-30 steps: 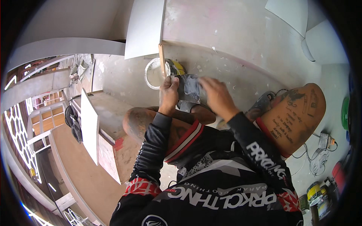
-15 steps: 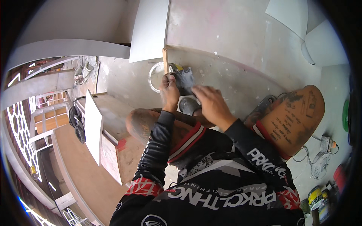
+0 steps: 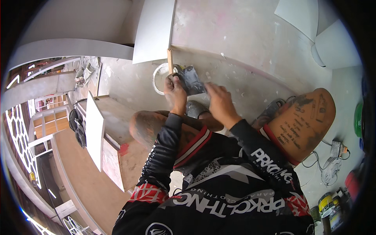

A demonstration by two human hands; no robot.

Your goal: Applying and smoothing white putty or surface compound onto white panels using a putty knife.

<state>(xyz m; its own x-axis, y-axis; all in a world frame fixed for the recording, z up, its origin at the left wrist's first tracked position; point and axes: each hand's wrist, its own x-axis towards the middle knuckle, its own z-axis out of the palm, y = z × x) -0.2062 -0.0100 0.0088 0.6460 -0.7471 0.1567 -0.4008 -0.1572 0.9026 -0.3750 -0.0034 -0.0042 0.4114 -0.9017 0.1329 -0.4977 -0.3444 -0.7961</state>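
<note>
My left hand (image 3: 176,93) is closed around the near edge of a dark grey, white-smeared flat piece (image 3: 192,80), thumb on top. My right hand (image 3: 220,100) meets the piece's right corner with its fingers drawn together. Whatever those fingers hold is too small to make out. Beyond my left hand a pale wooden strip (image 3: 170,60) stretches toward a white panel; I cannot tell whether the hand touches it. Beside and partly behind the left hand sits a round container with a white-smeared rim (image 3: 156,80).
The large white panel (image 3: 154,31) rises just ahead. At left stands a low box with a white board (image 3: 95,133) and a black fan-like object (image 3: 78,127). A cord and power box (image 3: 337,149) lie at right, with paint cans (image 3: 326,204) below them.
My right hand has shifted slightly up and right along the grey piece. The piece now shows flatter and more fully. My left hand keeps its grip.
</note>
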